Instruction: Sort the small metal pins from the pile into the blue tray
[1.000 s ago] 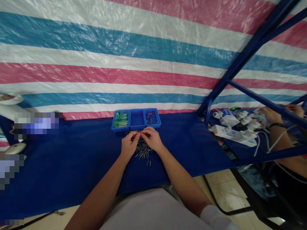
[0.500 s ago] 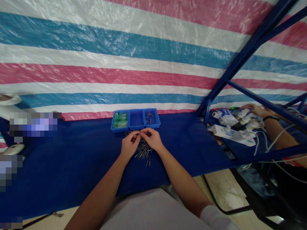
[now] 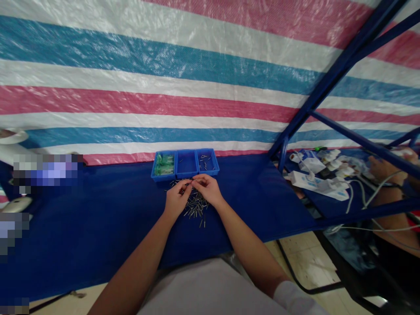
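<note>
My left hand (image 3: pixel 179 197) and my right hand (image 3: pixel 208 189) meet fingertip to fingertip over a pile of thin metal pin-like pieces (image 3: pixel 196 206) on the blue table. Both are closed in a pinch. Whatever sits between the fingertips is too small to name. Just beyond the hands stand three joined blue bins. The left bin (image 3: pixel 163 178) holds green-tinted packets or pieces (image 3: pixel 165 164). In the middle bin (image 3: pixel 187 168) lies a small dark bit. Several thin metal pieces (image 3: pixel 205 162) are scattered in the right bin (image 3: pixel 211 172).
A striped plastic sheet (image 3: pixel 183 105) hangs behind the blue table (image 3: pixel 108 227). At right rises a blue metal frame (image 3: pixel 297 122). Past it are a white power strip (image 3: pixel 320 186), cables, a box (image 3: pixel 310 161) and a co-worker's arm (image 3: pixel 390 201). Blurred-out objects lie at far left.
The co-worker's hand at the right has drawn back from the white items toward the right edge. My own hands hold nearly the same pose, fingertips still together.
</note>
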`<act>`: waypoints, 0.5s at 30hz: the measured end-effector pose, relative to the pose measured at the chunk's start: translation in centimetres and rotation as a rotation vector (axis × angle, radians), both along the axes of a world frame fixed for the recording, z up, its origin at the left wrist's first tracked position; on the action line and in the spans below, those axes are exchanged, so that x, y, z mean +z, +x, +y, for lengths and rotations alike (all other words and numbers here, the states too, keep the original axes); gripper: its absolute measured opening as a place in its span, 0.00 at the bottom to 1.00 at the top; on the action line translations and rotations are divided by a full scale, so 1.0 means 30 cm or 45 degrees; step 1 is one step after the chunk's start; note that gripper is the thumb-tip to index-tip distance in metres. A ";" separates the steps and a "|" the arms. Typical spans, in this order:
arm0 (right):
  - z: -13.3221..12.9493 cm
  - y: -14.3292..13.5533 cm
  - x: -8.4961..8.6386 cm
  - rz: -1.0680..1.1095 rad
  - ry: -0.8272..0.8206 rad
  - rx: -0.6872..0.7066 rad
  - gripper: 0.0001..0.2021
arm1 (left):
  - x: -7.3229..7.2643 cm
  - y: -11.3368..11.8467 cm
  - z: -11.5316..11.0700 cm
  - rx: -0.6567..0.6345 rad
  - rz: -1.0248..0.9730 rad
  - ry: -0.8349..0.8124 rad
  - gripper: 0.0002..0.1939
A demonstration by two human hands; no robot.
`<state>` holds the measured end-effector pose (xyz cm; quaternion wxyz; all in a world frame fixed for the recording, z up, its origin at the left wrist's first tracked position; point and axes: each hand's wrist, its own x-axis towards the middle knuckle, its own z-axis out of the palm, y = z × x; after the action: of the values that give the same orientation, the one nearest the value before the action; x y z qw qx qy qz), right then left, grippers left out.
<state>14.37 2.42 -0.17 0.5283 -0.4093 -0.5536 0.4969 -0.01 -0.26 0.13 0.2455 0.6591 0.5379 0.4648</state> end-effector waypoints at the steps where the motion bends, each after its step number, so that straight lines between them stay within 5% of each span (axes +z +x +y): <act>1: 0.000 0.000 0.000 -0.013 -0.002 -0.011 0.12 | 0.000 0.000 0.000 0.009 0.006 0.005 0.14; 15: 0.002 -0.002 -0.008 -0.075 0.031 -0.055 0.10 | -0.001 -0.002 0.000 0.060 0.005 -0.003 0.15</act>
<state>14.33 2.48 -0.42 0.5275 -0.4291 -0.5659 0.4662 -0.06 -0.26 0.11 0.2342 0.6469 0.5542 0.4685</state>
